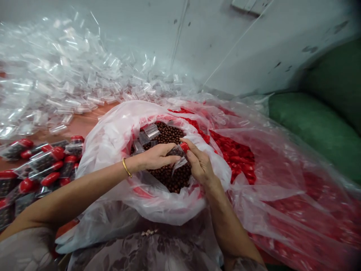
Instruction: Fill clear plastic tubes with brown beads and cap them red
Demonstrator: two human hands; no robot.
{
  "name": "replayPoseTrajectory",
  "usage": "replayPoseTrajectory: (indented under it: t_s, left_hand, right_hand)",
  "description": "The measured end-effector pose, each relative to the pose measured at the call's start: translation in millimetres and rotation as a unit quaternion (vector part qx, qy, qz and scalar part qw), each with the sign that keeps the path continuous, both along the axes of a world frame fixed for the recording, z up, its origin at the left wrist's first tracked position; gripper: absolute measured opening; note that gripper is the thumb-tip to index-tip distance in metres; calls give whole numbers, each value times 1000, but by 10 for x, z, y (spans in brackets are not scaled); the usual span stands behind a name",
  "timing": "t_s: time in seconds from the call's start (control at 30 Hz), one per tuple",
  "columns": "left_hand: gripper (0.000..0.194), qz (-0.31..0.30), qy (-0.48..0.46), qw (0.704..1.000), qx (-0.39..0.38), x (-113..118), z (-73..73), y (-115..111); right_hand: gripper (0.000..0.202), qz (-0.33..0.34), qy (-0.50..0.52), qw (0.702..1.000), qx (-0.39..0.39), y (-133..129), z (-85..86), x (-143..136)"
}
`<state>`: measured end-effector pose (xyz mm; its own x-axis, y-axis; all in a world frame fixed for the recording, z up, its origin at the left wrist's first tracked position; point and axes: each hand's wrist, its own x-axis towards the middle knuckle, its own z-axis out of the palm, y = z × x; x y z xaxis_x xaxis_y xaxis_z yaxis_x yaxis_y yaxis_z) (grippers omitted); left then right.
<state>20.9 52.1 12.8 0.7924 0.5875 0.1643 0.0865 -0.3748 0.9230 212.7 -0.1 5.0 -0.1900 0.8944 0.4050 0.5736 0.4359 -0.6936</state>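
Over a tub lined with a white plastic bag (107,128), my left hand (156,156) grips a clear container (177,151) holding dark balls. My right hand (199,162) has its fingers closed on the red cap (184,147) at the container's upper right end. Cap and container touch. Brown balls (169,135) fill the tub below both hands. Several clear empty containers (151,131) lie on the balls at the tub's upper left.
Filled containers with red caps (50,162) lie at the left. A large heap of clear empty containers (56,75) spreads behind them. Red caps (239,156) sit in a clear plastic bag at the right. Green sacks (316,128) stand beyond, near a pale wall (220,41).
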Motion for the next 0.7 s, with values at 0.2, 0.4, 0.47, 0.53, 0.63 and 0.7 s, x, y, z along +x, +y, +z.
replayPoseTrajectory:
  t_s: [0.2, 0.4, 0.47, 0.53, 0.63, 0.7]
  left_hand:
    - [27, -13, -12, 1000, 22, 31, -11, 27]
    - [30, 5, -30, 1000, -3, 30, -49, 32]
    - [31, 10, -34, 999, -11, 23, -56, 23]
    - [30, -2, -21, 1000, -11, 23, -54, 9]
    - [27, -30, 24, 999, -13, 51, -25, -10]
    - [25, -39, 36, 998, -23, 81, 14, -18]
  right_hand:
    - [44, -26, 9, 999, -17, -50, 50, -25]
    - [49, -18, 44, 998, -46, -33, -30, -146]
    - [51, -25, 46, 997, -49, -74, -69, -174]
    - [54, -22, 34, 997, -63, -120, -71, -164]
    - [54, -3, -13, 997, -77, -142, 18, -77]
    - [54, -21, -21, 998, -57, -113, 107, -15]
